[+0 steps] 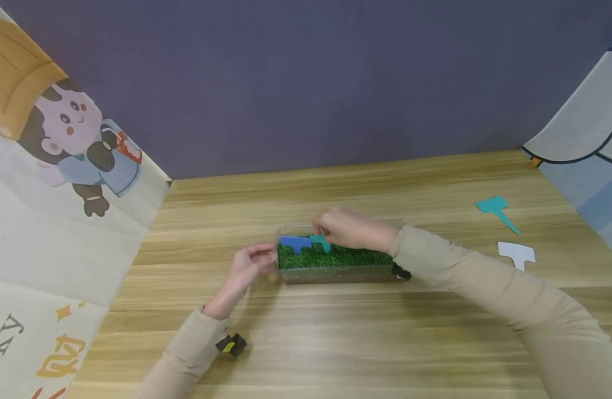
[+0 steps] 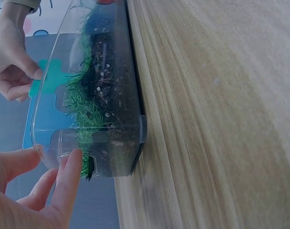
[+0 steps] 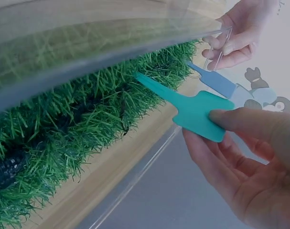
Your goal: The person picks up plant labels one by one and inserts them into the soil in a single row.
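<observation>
Head view: right hand pinches teal tag at grass; left hand, fingers apart, seemingly touches nine-o'clock edge of box; surface extends toward six.

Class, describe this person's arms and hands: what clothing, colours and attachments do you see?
The left sleeve and right sleeve are long, plain and beige, reaching the wrists. A small black device with a yellow patch sits by the left wrist; a black piece also shows below the right wrist. The left hand and right hand are bare, without gloves.
</observation>
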Motion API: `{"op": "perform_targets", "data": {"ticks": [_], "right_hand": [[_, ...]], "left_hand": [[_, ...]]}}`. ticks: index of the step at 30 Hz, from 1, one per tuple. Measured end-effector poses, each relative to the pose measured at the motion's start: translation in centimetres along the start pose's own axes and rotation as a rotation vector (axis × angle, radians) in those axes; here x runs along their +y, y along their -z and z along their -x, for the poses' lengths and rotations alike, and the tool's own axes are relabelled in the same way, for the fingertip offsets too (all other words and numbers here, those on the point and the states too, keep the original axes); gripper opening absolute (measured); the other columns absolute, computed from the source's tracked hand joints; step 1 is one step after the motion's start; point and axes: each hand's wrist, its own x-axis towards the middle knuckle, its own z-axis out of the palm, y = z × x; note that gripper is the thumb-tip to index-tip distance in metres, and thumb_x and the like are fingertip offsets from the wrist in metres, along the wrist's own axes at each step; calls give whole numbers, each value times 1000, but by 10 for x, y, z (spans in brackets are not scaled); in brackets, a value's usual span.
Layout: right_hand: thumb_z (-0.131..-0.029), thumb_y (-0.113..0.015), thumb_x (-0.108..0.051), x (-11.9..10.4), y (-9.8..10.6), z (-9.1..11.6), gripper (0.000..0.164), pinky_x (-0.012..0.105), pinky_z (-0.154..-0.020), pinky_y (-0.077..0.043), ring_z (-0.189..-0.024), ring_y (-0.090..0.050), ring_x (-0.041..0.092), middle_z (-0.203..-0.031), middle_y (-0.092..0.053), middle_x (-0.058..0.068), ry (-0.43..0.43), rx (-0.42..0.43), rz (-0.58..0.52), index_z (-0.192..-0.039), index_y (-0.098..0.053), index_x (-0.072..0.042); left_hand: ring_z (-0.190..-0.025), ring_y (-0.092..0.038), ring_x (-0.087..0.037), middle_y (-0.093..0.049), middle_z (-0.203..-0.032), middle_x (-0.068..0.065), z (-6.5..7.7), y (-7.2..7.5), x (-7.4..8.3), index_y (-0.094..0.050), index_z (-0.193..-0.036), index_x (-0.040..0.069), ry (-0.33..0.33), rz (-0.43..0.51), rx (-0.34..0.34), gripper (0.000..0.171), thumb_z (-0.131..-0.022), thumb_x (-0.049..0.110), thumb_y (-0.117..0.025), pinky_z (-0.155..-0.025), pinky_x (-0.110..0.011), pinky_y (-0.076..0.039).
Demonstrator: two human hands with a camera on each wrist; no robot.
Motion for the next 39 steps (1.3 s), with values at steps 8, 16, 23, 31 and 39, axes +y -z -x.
{"op": "perform_targets", "data": {"ticks": [8, 16, 23, 31, 39], "right_hand": [[-76, -58, 8, 2, -3, -1, 14, 21, -66, -52, -74, -58, 17, -86, -63, 8, -3, 1, -38, -87, -61, -1], [-76, -60, 7, 0, -5, -1, 14, 22, -67, -52, -74, -58, 17, -85, -63, 8, -5, 3, -25, -87, -61, -1], [-76, -62, 4, 0, -4, -2, 14, 20, -66, -51, -73, -56, 15, -83, -62, 6, -25, -14, -12, -88, -61, -2], [-77, -65, -5, 0, -3, 3, 17, 22, -70, -51, -77, -56, 14, -86, -62, 3, -58, -29, -28, -94, -62, -5], [-79, -64, -10, 1, 2, 13, 21, 25, -76, -52, -84, -58, 16, -92, -63, 5, -72, -19, -32, -99, -62, -6]], "left_hand": [[-87, -60, -24, -57, -106, -22, 1, 1, 1, -52, -113, -8, 4, 3, -7, 33, -81, -2, -57, -82, -36, -52], [-89, -59, -29, -57, -106, -24, 1, 1, 0, -52, -113, -9, -3, -5, -1, 33, -81, -3, -56, -80, -34, -53], [-91, -59, -30, -57, -106, -24, 1, 1, 0, -52, -112, -8, 5, -10, 2, 32, -81, -2, -57, -80, -34, -53], [-90, -59, -30, -57, -105, -23, 1, 1, 0, -52, -113, -8, 0, -18, 1, 33, -81, -2, -57, -79, -34, -53], [-92, -58, -31, -58, -106, -21, 1, 2, 1, -52, -114, -5, 15, -19, -5, 33, -81, 0, -57, -79, -32, -53]]}}
